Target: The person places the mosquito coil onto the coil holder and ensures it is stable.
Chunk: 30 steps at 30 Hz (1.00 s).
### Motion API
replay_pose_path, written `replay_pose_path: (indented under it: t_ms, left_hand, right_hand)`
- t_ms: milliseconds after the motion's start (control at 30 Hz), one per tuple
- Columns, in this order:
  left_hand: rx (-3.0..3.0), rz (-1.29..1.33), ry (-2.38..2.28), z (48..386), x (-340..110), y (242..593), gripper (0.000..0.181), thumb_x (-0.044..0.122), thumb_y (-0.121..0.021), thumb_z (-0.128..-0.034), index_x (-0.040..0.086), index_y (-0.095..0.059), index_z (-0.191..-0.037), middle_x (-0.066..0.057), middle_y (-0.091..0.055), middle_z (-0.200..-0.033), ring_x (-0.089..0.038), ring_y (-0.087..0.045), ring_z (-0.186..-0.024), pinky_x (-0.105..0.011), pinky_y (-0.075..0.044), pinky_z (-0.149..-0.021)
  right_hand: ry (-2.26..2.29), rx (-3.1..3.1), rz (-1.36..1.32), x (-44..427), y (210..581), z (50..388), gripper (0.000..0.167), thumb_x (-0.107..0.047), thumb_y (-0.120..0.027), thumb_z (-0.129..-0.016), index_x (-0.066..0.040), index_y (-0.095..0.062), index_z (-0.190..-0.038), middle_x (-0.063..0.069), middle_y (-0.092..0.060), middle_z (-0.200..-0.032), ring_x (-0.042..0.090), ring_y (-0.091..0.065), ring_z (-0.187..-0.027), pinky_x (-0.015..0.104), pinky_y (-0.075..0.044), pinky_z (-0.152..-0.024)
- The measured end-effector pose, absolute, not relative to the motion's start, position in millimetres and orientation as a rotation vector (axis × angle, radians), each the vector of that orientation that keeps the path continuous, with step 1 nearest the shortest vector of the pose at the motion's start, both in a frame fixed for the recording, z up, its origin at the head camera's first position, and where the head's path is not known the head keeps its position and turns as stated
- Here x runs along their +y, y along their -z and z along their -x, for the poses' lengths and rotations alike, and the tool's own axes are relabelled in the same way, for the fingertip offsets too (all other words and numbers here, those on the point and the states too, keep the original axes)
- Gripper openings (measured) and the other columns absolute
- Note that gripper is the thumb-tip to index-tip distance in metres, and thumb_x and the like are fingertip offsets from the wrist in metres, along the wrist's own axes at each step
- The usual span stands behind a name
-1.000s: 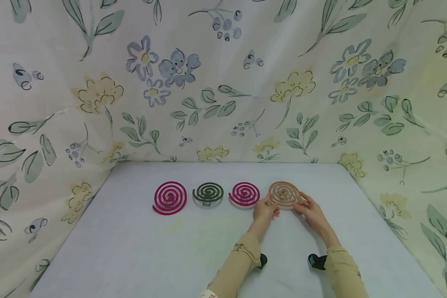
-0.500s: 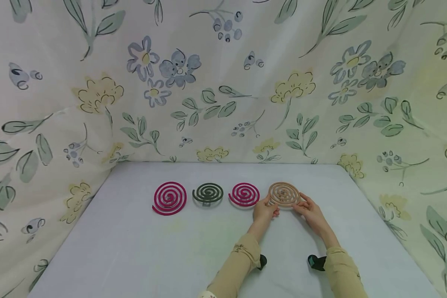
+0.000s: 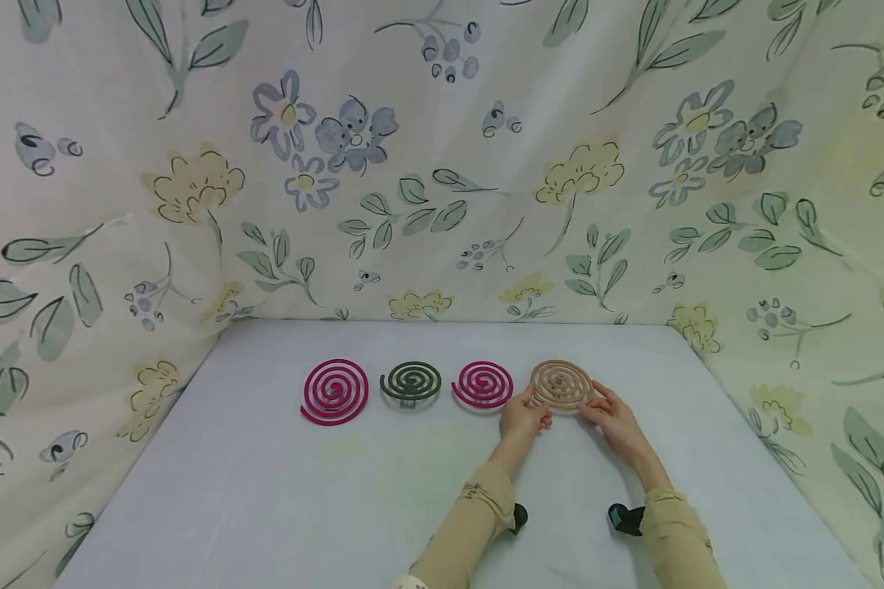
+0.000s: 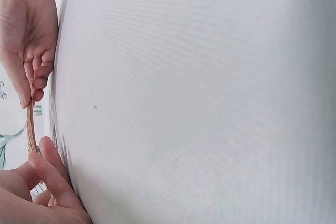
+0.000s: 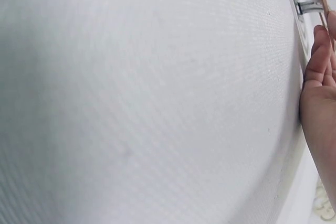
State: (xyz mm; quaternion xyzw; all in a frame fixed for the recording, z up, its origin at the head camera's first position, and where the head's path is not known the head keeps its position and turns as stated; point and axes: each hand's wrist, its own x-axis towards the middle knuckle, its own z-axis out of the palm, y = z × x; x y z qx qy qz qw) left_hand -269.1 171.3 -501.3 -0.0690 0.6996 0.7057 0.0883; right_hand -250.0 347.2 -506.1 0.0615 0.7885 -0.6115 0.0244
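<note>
A tan mosquito coil point(image 3: 561, 379) is at the right end of a row in the head view. My left hand point(image 3: 520, 419) pinches its near left edge between thumb and fingers. On the opposite side, my right hand point(image 3: 620, 424) pinches the near right edge. Edge-on in the left wrist view, the coil point(image 4: 31, 129) looks level and raised above the table. A small clear stand point(image 5: 311, 7) shows beneath it in the right wrist view. Just left of my left hand is a magenta coil point(image 3: 482, 383).
Further left along the white table point(image 3: 324, 507) are a dark green coil point(image 3: 412, 379) on a small stand and a larger magenta coil point(image 3: 335, 391). Behind the table hangs a floral cloth point(image 3: 442, 237). A black device point(image 3: 626, 519) sits at the right wrist.
Both hands and the tan coil stay practically in place. The head view has shifted very slightly.
</note>
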Motion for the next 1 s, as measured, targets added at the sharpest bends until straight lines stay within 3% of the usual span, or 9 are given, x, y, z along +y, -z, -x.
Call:
replay_pose_path:
  t_ms: [433, 1000]
  left_hand:
    - [2.126, 0.184, -2.067, 266.4, 169.3, 499.1, 0.052, 0.003, -0.066, -0.0855, 0.009, -0.051, -0.135, -0.012, -0.072, -0.071, -0.003, -0.057, -0.048, -0.016, -0.049, -0.049]
    - [2.095, 0.195, -2.08, 270.4, 171.4, 502.9, 0.054, 0.004, -0.067, -0.0846, 0.01, -0.051, -0.135, -0.01, -0.071, -0.068, -0.003, -0.055, -0.046, -0.016, -0.048, -0.047]
  right_hand:
    - [1.94, 2.4, -0.174, 347.5, 506.0, 249.4, 0.074, -0.015, -0.059, -0.094, 0.001, -0.013, -0.149, -0.01, -0.056, -0.09, -0.006, -0.049, -0.078, 0.014, -0.04, -0.072]
    - [1.903, 2.433, -0.178, 346.9, 505.1, 249.0, 0.076, -0.015, -0.061, -0.092, 0.002, -0.013, -0.149, -0.016, -0.054, -0.086, -0.007, -0.05, -0.079, 0.013, -0.041, -0.073]
